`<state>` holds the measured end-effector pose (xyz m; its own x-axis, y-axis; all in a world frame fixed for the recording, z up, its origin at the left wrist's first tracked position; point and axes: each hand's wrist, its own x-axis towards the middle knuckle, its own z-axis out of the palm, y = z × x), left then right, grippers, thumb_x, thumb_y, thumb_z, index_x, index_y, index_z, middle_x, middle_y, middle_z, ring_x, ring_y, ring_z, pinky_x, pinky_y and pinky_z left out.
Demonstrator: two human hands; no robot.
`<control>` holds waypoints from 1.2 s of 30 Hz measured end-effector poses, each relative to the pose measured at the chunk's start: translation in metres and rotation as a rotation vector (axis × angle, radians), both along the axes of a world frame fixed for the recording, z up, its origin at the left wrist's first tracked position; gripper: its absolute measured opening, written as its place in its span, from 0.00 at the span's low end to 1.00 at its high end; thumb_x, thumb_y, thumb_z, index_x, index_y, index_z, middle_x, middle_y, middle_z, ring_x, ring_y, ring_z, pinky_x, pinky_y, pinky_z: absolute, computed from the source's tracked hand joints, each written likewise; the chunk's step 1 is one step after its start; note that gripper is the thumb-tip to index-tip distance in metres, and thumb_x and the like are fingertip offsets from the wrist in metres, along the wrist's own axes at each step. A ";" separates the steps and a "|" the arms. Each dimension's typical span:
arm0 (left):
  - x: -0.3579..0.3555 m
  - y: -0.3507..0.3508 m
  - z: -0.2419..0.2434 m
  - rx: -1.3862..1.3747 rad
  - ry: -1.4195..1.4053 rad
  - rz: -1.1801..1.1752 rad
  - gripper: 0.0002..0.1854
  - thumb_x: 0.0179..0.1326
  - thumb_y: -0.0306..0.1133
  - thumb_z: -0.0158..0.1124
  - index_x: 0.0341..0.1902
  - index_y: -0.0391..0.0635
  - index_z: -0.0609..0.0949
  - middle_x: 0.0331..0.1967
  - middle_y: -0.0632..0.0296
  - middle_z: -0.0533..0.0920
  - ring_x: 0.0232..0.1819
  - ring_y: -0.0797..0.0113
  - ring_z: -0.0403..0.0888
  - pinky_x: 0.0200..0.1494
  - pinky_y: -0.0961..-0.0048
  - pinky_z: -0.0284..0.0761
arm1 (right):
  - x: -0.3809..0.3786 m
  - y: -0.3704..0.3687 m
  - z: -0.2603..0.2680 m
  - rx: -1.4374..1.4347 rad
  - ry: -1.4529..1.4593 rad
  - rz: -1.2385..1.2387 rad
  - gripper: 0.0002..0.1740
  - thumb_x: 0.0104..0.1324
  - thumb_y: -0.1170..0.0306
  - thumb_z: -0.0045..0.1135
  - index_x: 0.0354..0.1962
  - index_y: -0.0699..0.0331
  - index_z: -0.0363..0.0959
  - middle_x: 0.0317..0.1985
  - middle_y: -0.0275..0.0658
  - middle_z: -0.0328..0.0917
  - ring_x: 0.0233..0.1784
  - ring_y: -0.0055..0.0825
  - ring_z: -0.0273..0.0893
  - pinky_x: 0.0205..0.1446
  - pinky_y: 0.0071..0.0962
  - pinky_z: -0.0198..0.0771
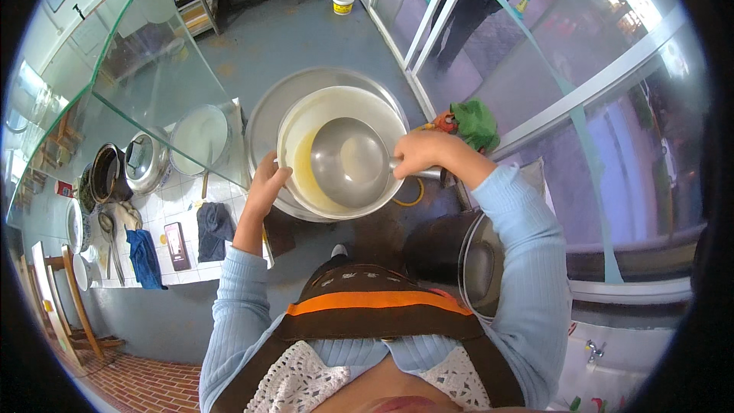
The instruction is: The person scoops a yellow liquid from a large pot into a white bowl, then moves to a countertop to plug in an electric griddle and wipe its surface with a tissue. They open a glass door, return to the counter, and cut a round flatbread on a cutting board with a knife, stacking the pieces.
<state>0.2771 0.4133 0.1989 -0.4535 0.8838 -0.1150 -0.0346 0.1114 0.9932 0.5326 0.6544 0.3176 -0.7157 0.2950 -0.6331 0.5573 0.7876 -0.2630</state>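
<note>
A white plastic bucket [297, 121] stands or is held in front of me, above a large round metal pan [261, 120]. My left hand [266, 182] grips the bucket's left rim, with the thumb on top. A large stainless steel ladle [344, 166] lies over the inside of the bucket, its round bowl facing up. My right hand [425, 153] is closed around the ladle's handle at the bucket's right rim. Yellowish material [304, 175] shows inside the bucket beside the ladle. Whether the bucket rests on the pan cannot be told.
On the tiled counter [155, 209] to the left are a lidded pot [150, 166], a phone [176, 246] and dark cloths [215, 232], behind a glass screen [160, 80]. At right stand a dark bin [438, 246] and sliding glass doors [401, 40]; a person [476, 6] is beyond them.
</note>
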 end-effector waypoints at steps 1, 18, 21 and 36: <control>0.000 0.000 0.001 0.017 -0.015 -0.012 0.29 0.58 0.36 0.59 0.61 0.32 0.71 0.38 0.56 0.82 0.37 0.70 0.77 0.39 0.73 0.71 | -0.006 -0.001 0.001 0.050 0.007 0.051 0.25 0.49 0.53 0.62 0.36 0.65 0.83 0.33 0.51 0.83 0.37 0.47 0.82 0.41 0.42 0.74; -0.031 -0.014 -0.043 -0.244 0.189 0.239 0.36 0.73 0.56 0.48 0.71 0.36 0.68 0.68 0.50 0.70 0.67 0.59 0.68 0.68 0.65 0.64 | 0.229 -0.022 -0.035 0.209 0.810 -0.691 0.17 0.67 0.60 0.61 0.41 0.66 0.78 0.30 0.41 0.80 0.33 0.30 0.80 0.38 0.32 0.73; -0.011 -0.015 -0.039 -0.106 -0.194 0.219 0.41 0.74 0.64 0.36 0.76 0.43 0.61 0.72 0.54 0.66 0.69 0.59 0.67 0.67 0.64 0.66 | 0.367 -0.054 -0.138 0.050 0.588 -1.030 0.18 0.69 0.57 0.58 0.37 0.66 0.80 0.26 0.33 0.79 0.28 0.21 0.76 0.35 0.27 0.71; 0.157 -0.226 -0.138 -1.219 0.086 -0.129 0.20 0.71 0.41 0.52 0.60 0.41 0.75 0.21 0.65 0.72 0.30 0.65 0.76 0.39 0.66 0.75 | 0.654 -0.224 -0.536 0.013 0.109 -2.153 0.21 0.64 0.59 0.61 0.47 0.66 0.80 0.44 0.43 0.81 0.44 0.36 0.78 0.49 0.35 0.73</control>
